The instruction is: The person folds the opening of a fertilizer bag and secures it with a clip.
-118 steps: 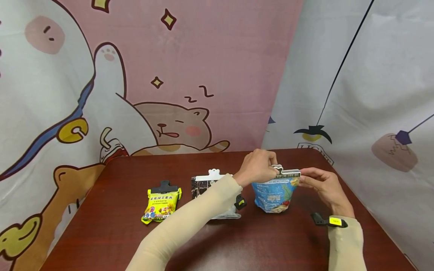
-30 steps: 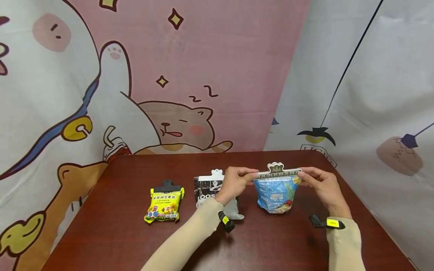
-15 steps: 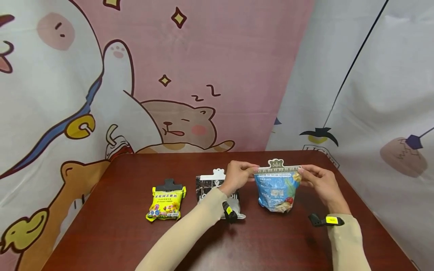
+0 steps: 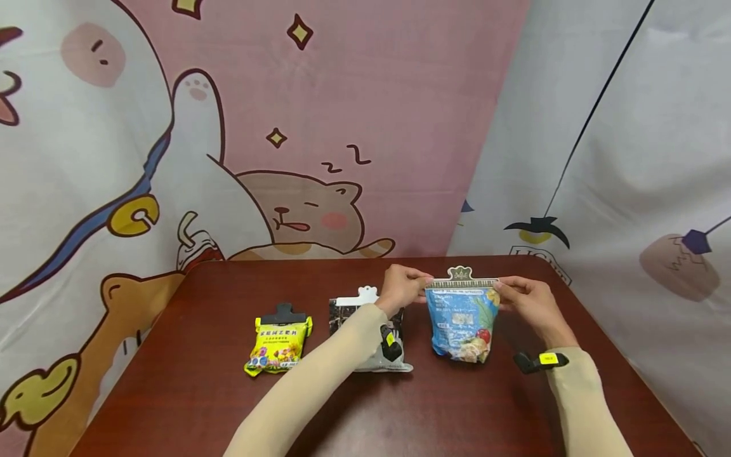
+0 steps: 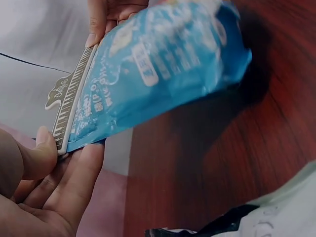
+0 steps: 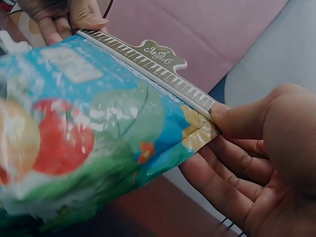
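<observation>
A blue bag (image 4: 461, 324) with printed vegetables hangs upright between my hands at the right of the table. Across its top edge sits a long bag clip (image 4: 461, 283) with a piano-key pattern and a scalloped handle. My left hand (image 4: 401, 289) pinches the clip's left end between thumb and fingers, which the left wrist view shows close up. At the other end, my right hand (image 4: 531, 306) pinches the clip, thumb in front and fingers behind the bag's corner, as seen in the right wrist view. The bag's back is hidden in the head view.
Left of the blue bag, a black-and-white bag (image 4: 379, 362) with a white clip (image 4: 365, 295) is partly covered by my left arm. Farther left lies a yellow bag (image 4: 278, 346) with a black clip (image 4: 283, 313). A printed curtain stands behind the brown table (image 4: 457, 412).
My left hand has gone from the clip's handle to its left end. Since half a second ago, both hands have shifted slightly left with the bag, whose printed front shows more fully.
</observation>
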Demonstrator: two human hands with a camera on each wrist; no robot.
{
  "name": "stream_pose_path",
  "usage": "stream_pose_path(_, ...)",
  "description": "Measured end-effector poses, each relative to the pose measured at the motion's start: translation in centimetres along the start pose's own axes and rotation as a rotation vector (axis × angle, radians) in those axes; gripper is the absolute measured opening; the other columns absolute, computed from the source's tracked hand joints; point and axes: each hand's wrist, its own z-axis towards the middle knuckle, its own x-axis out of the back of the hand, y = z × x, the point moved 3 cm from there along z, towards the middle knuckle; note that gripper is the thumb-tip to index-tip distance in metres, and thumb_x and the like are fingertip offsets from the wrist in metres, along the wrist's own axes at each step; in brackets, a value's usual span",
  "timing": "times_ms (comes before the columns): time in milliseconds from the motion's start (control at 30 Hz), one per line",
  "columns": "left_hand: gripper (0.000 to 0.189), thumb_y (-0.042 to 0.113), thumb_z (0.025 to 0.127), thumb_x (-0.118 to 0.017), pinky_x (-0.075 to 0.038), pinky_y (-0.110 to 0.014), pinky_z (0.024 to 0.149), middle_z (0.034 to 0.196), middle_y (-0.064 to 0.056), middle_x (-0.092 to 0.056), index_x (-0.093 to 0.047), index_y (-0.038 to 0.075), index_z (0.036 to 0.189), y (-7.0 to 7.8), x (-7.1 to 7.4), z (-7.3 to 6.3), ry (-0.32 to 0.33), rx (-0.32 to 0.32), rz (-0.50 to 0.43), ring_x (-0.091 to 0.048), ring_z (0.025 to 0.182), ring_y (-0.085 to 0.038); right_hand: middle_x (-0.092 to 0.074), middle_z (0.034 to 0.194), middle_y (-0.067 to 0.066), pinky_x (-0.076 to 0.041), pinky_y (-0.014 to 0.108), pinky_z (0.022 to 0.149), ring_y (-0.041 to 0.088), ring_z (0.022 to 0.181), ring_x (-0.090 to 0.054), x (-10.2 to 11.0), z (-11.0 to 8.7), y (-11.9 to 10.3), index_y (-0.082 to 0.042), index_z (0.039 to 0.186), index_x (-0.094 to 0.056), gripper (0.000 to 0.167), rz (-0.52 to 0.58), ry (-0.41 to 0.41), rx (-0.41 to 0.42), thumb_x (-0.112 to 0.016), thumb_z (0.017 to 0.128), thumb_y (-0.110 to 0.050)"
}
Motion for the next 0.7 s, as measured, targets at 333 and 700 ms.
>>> stream_pose_path(333,0.010,0.007,0.093,-0.075,-0.063,-0.048,0.075,0.089,-0.015,-0.078,-0.081,0.000,0.097,-0.5,-0.4,0.9,-0.045,0.054,0.075,-0.077,0.071,-0.031,-0.069,0.108,0.010,-0.063,0.038,0.082,0.009,0.084,-0.072,-0.9,1.2,2.3,0.005,0.134,-0.059,0.060,-0.036,-0.030,-0.058,-0.062,0.101,-0.045)
stream_pose_path(700,0.010,0.003,0.092,-0.075,-0.064,-0.044,0.069,0.086,-0.021,-0.075,-0.079,-0.006,0.092,-2.1,-0.3,2.4,-0.143,0.091,0.274,-0.077,0.071,-0.033,-0.072,0.107,0.017,-0.063,0.030,0.074,0.013,0.081,-0.070,-2.3,2.8,3.5,0.008,0.133,-0.059,0.053,-0.105,-0.127,-0.091,-0.064,0.102,-0.035)
